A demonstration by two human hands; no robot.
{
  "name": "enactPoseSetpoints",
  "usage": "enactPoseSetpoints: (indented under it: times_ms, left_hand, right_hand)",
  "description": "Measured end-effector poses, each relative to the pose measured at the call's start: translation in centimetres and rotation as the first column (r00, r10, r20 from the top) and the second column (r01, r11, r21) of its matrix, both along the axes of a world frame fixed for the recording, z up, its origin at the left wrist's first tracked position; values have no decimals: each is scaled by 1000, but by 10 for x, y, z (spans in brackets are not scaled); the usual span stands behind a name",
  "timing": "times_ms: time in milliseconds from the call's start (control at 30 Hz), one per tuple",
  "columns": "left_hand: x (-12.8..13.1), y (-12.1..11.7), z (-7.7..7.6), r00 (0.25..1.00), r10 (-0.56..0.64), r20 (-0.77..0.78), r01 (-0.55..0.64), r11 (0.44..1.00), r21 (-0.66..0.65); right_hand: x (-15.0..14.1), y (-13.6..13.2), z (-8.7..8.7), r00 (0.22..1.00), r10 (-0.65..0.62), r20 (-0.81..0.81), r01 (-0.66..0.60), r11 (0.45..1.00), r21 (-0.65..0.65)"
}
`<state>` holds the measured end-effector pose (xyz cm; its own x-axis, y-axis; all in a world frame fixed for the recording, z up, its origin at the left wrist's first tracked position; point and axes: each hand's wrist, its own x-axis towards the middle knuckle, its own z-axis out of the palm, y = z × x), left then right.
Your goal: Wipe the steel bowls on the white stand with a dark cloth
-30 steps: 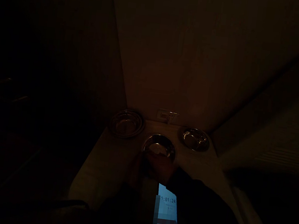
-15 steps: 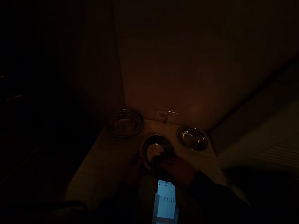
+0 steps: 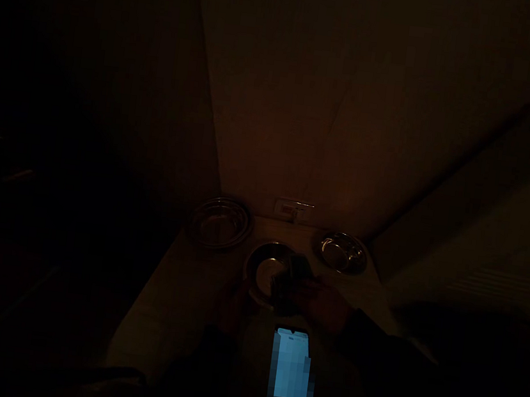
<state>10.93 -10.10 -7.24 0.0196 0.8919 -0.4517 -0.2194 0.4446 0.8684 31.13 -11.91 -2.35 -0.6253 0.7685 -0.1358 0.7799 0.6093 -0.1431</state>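
A shiny round metal bowl [image 3: 269, 276] sits on the wooden tabletop in front of me in very dim light. My left hand [image 3: 231, 304] is at its left rim, gripping the edge, though the fingers are barely visible. A dark cloth [image 3: 300, 266] is in my right hand [image 3: 317, 301], which presses it against the right side of the bowl and covers part of the inside. Just below the bowl lies a lit phone [image 3: 292, 363], its screen partly blurred out.
Nested metal bowls [image 3: 219, 224] stand at the back left of the tabletop [image 3: 160, 301]. Another metal bowl [image 3: 341, 253] is at the back right. A wall socket [image 3: 294, 211] with a plug sits just above the back edge. Walls rise behind and to the right.
My right hand has shifted the cloth on the bowl, and more of the cloth shows over the right rim. The whole view has moved slightly. My left hand stays by the rim.
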Motion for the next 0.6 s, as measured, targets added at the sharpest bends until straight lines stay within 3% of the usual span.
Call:
enactPoseSetpoints:
  times_ms: [67,167,367,600]
  left_hand:
    - [0,1,2,1000,5,-24,-4,1000,28]
    - [-2,3,3,999,32,-37,-33,999,-37]
    - [-5,5,2,999,-20,-39,18,999,-39]
    - [-4,0,9,998,-7,-58,6,1000,-25]
  right_hand:
    - [-7,-6,-5,999,27,-40,-27,1000,0]
    - [2,-7,-14,996,38,-81,-35,999,36]
    - [43,26,-25,971,-21,-237,67,980,187]
    - [18,-4,-35,945,-138,-297,194,967,167]
